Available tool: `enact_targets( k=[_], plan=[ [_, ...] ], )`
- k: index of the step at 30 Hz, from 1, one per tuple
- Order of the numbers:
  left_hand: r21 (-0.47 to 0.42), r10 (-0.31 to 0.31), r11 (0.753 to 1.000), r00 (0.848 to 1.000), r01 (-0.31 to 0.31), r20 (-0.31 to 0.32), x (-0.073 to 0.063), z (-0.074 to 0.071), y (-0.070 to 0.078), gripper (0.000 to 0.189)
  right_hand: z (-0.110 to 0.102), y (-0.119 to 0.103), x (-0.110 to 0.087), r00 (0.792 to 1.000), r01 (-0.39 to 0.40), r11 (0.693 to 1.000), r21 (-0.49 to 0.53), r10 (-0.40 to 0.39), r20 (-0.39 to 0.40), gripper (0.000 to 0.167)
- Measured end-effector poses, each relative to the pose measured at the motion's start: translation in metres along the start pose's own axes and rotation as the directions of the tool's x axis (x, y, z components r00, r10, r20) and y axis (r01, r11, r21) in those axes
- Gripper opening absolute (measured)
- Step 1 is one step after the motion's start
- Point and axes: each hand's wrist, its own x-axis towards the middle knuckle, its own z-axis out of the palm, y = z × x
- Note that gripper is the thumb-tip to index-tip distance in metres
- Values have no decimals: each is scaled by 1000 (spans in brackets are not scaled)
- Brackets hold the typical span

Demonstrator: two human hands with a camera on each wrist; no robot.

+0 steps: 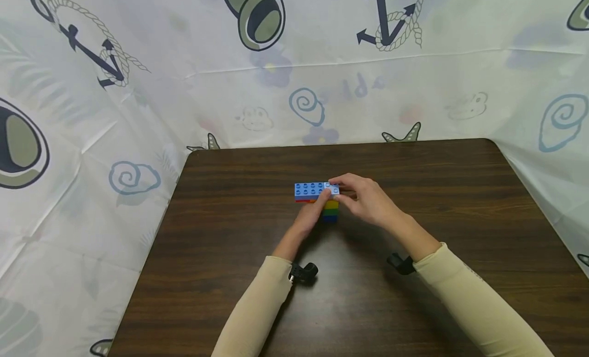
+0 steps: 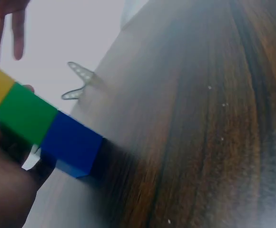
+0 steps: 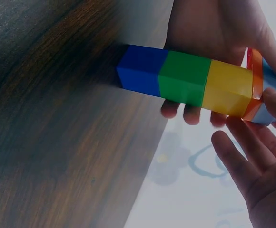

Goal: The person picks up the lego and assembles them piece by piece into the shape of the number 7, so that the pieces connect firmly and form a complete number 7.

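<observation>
A tower of toy building bricks stands upright on the dark wooden table. From the bottom up it has a dark blue block [image 3: 142,70], a green block [image 3: 184,78], a yellow block [image 3: 227,88] and a thin red-orange layer [image 3: 256,78]. On top lies a long blue studded brick [image 1: 308,189] that overhangs to the left, with a paler blue brick [image 1: 335,192] at its right end. My left hand [image 1: 309,217] grips the tower, fingers behind it and thumb over the top. My right hand [image 1: 371,201] pinches the pale brick's right end between thumb and forefinger.
The wooden table [image 1: 230,234] extends on all sides of the tower. Behind it and to the left hangs a white printed cloth [image 1: 257,101]. A black wrist camera [image 1: 303,273] sits on the left wrist, another [image 1: 402,264] on the right.
</observation>
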Motion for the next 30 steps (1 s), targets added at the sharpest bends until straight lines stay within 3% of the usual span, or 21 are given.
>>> enact_targets(
  k=[3,9,15,21,30],
  plan=[
    [-87,62,994,997,-65,-41,-4,-5,-3,88,-1,0,0,1000,-2,1000,16,2,-1,38],
    [-205,231,949,970,-240,-70,-13,-27,1,40,-1,0,-1,999,-35,999,30,34,10,39],
    [-190,341,913,932,-360,-124,-23,-49,12,42,1,2,-2,997,-75,997,32,75,21,41],
    [-181,406,886,903,-426,-138,-29,-62,15,38,3,5,-1,999,-40,996,80,38,25,41],
    [-212,415,877,902,-431,-116,-29,-65,12,38,1,9,1,1000,-19,994,105,17,23,42]
  ],
)
